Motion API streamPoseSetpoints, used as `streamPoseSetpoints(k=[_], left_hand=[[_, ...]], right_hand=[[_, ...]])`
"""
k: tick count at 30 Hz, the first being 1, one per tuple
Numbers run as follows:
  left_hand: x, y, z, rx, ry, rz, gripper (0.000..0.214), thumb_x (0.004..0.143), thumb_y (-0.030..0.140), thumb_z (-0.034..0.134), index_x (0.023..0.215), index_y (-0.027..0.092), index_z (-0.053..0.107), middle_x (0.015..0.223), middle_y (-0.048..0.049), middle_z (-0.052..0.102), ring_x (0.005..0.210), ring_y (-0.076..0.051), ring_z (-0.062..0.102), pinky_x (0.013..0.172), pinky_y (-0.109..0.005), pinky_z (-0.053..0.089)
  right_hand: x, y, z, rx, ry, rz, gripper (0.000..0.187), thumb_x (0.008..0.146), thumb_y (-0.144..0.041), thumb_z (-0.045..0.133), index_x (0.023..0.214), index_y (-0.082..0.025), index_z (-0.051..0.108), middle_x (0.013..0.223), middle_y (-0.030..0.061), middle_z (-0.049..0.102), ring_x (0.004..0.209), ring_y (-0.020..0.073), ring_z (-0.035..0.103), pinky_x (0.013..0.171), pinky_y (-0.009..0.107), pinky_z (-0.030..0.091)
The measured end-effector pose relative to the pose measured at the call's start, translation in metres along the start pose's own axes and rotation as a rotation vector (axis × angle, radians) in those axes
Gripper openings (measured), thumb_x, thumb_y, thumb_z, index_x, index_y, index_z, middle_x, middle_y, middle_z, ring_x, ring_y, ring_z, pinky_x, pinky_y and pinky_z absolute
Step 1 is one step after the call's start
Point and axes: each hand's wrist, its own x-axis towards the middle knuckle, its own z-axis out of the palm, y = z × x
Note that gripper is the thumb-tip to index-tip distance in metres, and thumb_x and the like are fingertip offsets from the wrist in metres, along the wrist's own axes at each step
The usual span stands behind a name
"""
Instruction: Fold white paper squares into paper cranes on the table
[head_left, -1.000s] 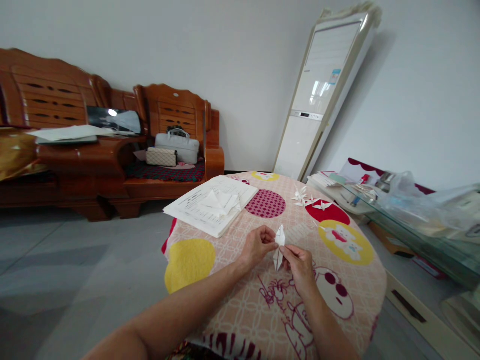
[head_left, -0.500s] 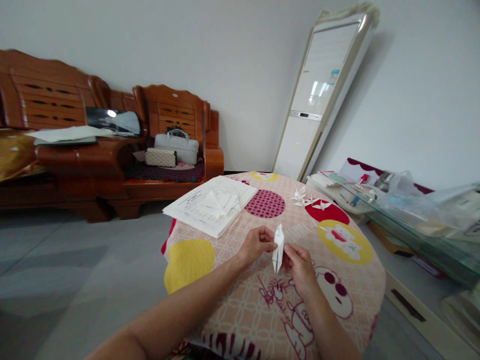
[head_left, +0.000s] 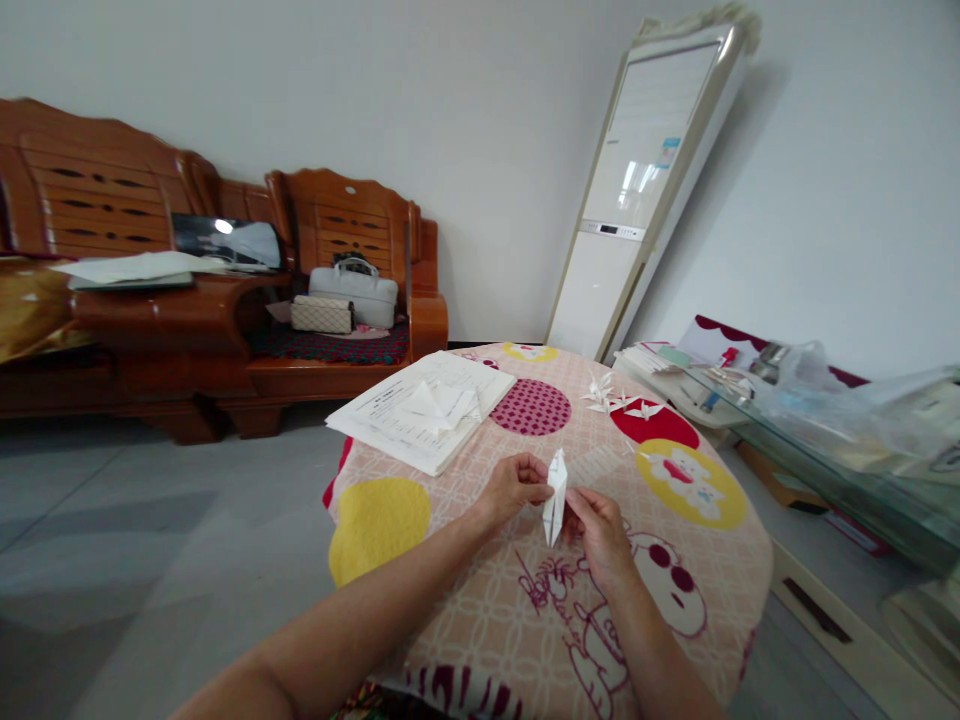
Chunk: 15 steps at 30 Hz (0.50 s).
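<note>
Over the round table with a patterned cloth (head_left: 465, 640), both my hands pinch a small folded piece of white paper (head_left: 556, 493), held upright as a narrow pointed shape. My left hand (head_left: 514, 487) grips its left side with thumb and fingers closed. My right hand (head_left: 600, 530) grips its right side from below, fingers closed too. A few finished white paper cranes (head_left: 619, 398) lie on the far part of the cloth.
A stack of printed sheets with folded paper on top (head_left: 424, 408) lies at the table's far left. Wooden sofas (head_left: 225, 300) with bags stand behind. A standing air conditioner (head_left: 637, 200) leans at the wall. A glass shelf with clutter (head_left: 825, 420) runs along the right.
The paper and both hands have barely shifted; the fingers adjusted their pinch slightly and the piece sits a little straighter.
</note>
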Motion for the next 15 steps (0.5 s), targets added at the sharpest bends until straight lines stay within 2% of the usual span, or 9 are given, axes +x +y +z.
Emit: streamPoseSetpoints(k=[5,12,15], left_hand=[[0.0019,-0.0014,0.0000,0.011,0.005,-0.008,0.028,0.054,0.017,0.077,0.073,0.012,0.057,0.057,0.0024,0.059,0.049,-0.008,0.053,0.051,-0.020,0.039],[-0.0011,-0.0017,0.0024,0.220,0.076,0.096,0.019,0.057,0.013,0.071,0.070,0.013,0.057,0.056,0.0034,0.057,0.049,-0.009,0.052,0.050,-0.020,0.039],[-0.0008,-0.0021,0.0009,0.243,0.073,0.109,0.017,0.058,0.014,0.070,0.069,0.013,0.057,0.055,0.0038,0.056,0.048,-0.008,0.051,0.049,-0.020,0.038]], right_hand=[[0.0001,-0.0012,0.0008,0.013,-0.005,-0.011,0.033,0.081,-0.046,0.065,0.070,-0.015,0.068,0.055,0.0010,0.062,0.043,0.0107,0.047,0.040,0.022,0.036],[0.0012,-0.0006,0.0021,-0.041,0.017,-0.018,0.036,0.081,-0.046,0.064,0.065,-0.014,0.065,0.053,0.0012,0.061,0.039,0.0091,0.046,0.037,0.020,0.034],[0.0006,-0.0012,0.0023,-0.063,0.016,-0.023,0.035,0.081,-0.046,0.064,0.067,-0.014,0.066,0.053,0.0014,0.062,0.039,0.0098,0.047,0.037,0.021,0.036]])
